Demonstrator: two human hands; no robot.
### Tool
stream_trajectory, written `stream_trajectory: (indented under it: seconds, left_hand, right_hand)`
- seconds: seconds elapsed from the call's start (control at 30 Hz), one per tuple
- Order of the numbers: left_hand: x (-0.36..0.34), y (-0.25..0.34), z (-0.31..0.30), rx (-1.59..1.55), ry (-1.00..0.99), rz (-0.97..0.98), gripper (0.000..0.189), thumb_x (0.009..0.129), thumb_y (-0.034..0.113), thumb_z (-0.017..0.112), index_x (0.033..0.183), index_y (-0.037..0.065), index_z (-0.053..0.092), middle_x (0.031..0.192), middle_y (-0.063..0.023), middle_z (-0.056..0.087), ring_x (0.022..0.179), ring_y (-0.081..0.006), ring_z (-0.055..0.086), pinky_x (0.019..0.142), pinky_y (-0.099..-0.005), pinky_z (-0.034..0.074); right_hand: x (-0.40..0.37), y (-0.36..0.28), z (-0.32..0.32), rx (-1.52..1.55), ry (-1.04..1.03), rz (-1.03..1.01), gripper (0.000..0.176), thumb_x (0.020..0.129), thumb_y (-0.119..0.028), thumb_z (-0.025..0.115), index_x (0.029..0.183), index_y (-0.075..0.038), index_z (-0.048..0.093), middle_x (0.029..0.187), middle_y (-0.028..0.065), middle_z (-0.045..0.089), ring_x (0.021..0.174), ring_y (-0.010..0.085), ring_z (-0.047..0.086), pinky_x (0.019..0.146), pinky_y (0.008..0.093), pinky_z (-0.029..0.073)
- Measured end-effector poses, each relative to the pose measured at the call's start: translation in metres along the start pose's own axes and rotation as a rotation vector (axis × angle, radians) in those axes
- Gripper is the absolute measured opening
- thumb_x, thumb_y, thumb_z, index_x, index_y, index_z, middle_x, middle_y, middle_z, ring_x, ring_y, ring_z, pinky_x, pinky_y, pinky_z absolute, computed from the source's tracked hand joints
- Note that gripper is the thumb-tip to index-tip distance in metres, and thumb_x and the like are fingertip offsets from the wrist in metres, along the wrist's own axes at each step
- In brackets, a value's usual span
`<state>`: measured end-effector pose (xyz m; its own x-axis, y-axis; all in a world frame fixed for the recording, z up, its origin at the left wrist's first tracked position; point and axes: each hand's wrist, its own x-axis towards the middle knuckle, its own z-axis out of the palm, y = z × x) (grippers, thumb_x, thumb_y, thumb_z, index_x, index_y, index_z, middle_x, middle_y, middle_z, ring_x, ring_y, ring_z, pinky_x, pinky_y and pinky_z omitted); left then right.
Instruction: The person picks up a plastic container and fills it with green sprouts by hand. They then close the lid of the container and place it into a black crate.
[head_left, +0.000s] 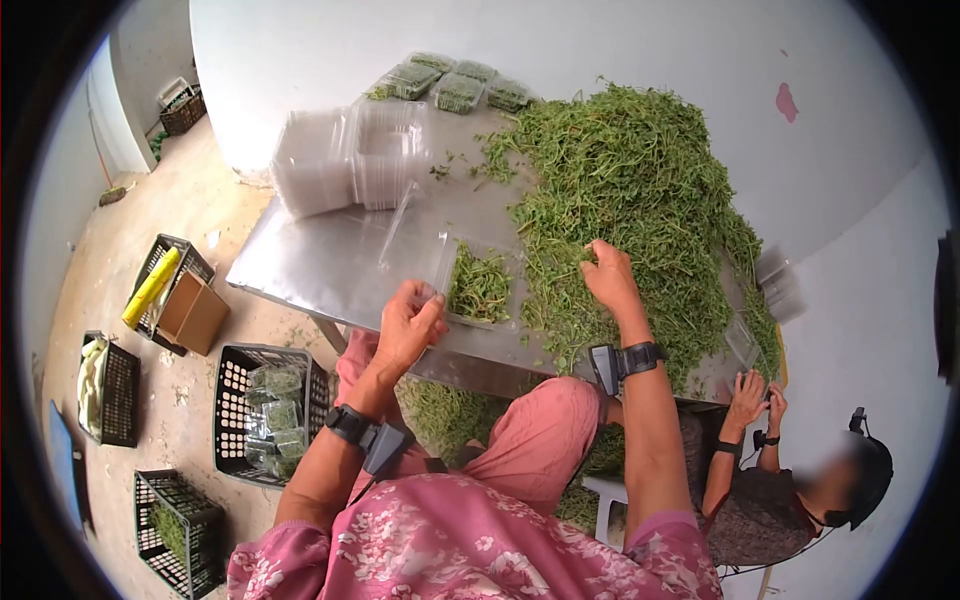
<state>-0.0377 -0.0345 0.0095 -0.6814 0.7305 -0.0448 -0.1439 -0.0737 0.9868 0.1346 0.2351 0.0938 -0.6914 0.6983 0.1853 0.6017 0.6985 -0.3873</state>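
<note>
A clear plastic box (pixel 515 318) lies open near the table's front edge, part-filled with cut green sprigs (pixel 480 285). At its left side my left hand (pixel 412 322) has its fingers curled, with thumb and fingertips pinching the clear edge. My right hand (pixel 610 275) is over the near side of a big heap of leafy greens (pixel 640 170), thumb and forefinger closed together on some sprigs; how many it holds is hidden. Left of the heap stand tall nested stacks of empty clear boxes (pixel 315 165).
Filled, closed boxes (pixel 460 92) sit at the table's back. A black crate (pixel 225 410) of packed boxes stands on the floor at left, near other crates (pixel 180 530) and a cardboard box (pixel 195 312). To the right, a co-worker's hands (pixel 745 400) are at the table's edge.
</note>
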Motion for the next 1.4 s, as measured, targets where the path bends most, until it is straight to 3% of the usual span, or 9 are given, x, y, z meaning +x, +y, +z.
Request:
stream_trajectory:
  seconds: [0.2,0.3,0.4,0.7,0.8,1.0,1.1,1.23,1.4]
  left_hand:
    - [0.000,-0.001,0.001,-0.011,0.004,0.014,0.020,0.092,0.017,0.061,0.098,0.001,0.053,0.071,-0.0065,0.061,0.057,-0.0117,0.060,0.047,-0.0250,0.047]
    - [-0.003,0.006,0.003,-0.016,0.013,-0.001,0.017,0.093,0.017,0.060,0.099,0.002,0.053,0.074,-0.0052,0.059,0.056,-0.0107,0.057,0.047,-0.0240,0.045]
    - [-0.001,0.003,0.002,-0.001,0.014,0.001,0.020,0.092,0.018,0.061,0.098,0.001,0.053,0.072,-0.0059,0.060,0.056,-0.0115,0.059,0.047,-0.0248,0.046]
    - [0.001,-0.003,0.001,-0.009,0.013,0.020,0.022,0.092,0.019,0.061,0.097,0.000,0.053,0.070,-0.0065,0.062,0.057,-0.0124,0.062,0.046,-0.0253,0.047]
    - [0.001,-0.003,0.001,-0.016,0.012,0.020,0.022,0.092,0.019,0.061,0.097,0.000,0.053,0.070,-0.0064,0.061,0.057,-0.0125,0.062,0.046,-0.0253,0.047]
    - [0.001,-0.002,0.001,-0.011,0.016,0.024,0.021,0.091,0.019,0.062,0.095,0.000,0.053,0.069,-0.0061,0.061,0.058,-0.0129,0.062,0.046,-0.0256,0.047]
    - [0.002,-0.002,0.000,-0.012,0.011,0.032,0.020,0.091,0.018,0.062,0.094,0.000,0.053,0.069,-0.0060,0.060,0.057,-0.0130,0.062,0.046,-0.0257,0.047]
    - [0.001,-0.002,0.000,-0.014,0.008,0.035,0.019,0.091,0.017,0.061,0.093,0.000,0.053,0.068,-0.0055,0.060,0.057,-0.0129,0.062,0.046,-0.0259,0.047]
    - [0.001,-0.002,0.001,-0.003,0.014,0.027,0.019,0.091,0.017,0.062,0.093,0.000,0.053,0.068,-0.0055,0.060,0.057,-0.0129,0.062,0.046,-0.0258,0.047]
  right_hand:
    - [0.007,-0.001,-0.009,-0.013,-0.058,0.155,0.026,0.083,-0.016,0.069,0.085,0.003,0.051,0.074,0.0161,0.056,0.067,0.0256,0.057,0.061,0.0429,0.044]
    - [0.012,0.005,-0.006,0.141,-0.025,0.146,0.017,0.085,-0.011,0.067,0.083,0.000,0.054,0.067,0.0064,0.054,0.061,0.0138,0.055,0.054,0.0321,0.043]
    - [0.008,-0.007,-0.009,0.398,-0.019,0.185,0.019,0.083,-0.015,0.068,0.083,-0.001,0.055,0.073,0.0057,0.059,0.061,0.0139,0.056,0.057,0.0341,0.044]
    - [-0.012,-0.076,-0.034,0.746,0.002,0.133,0.014,0.087,-0.010,0.065,0.098,-0.002,0.060,0.070,-0.0012,0.057,0.058,0.0055,0.052,0.051,0.0223,0.041]
    - [-0.018,-0.090,-0.026,0.778,-0.010,0.098,0.013,0.085,-0.011,0.066,0.090,-0.001,0.059,0.073,0.0012,0.061,0.057,0.0074,0.054,0.052,0.0256,0.043]
    - [-0.030,-0.102,0.032,0.509,-0.264,0.057,0.028,0.086,-0.016,0.067,0.105,0.004,0.061,0.076,0.0105,0.068,0.060,0.0142,0.065,0.059,0.0303,0.050]
    - [-0.038,-0.115,0.030,0.448,-0.305,0.046,0.038,0.087,-0.016,0.068,0.117,0.006,0.056,0.084,0.0101,0.067,0.063,0.0126,0.064,0.058,0.0262,0.051]
    - [-0.031,-0.099,0.043,0.413,-0.202,-0.061,0.038,0.086,-0.018,0.069,0.116,0.003,0.058,0.092,0.0140,0.068,0.070,0.0164,0.067,0.062,0.0303,0.053]
    - [-0.042,-0.107,0.048,0.203,-0.188,-0.326,0.035,0.081,-0.015,0.071,0.109,0.001,0.058,0.095,0.0188,0.066,0.083,0.0337,0.066,0.073,0.0425,0.053]
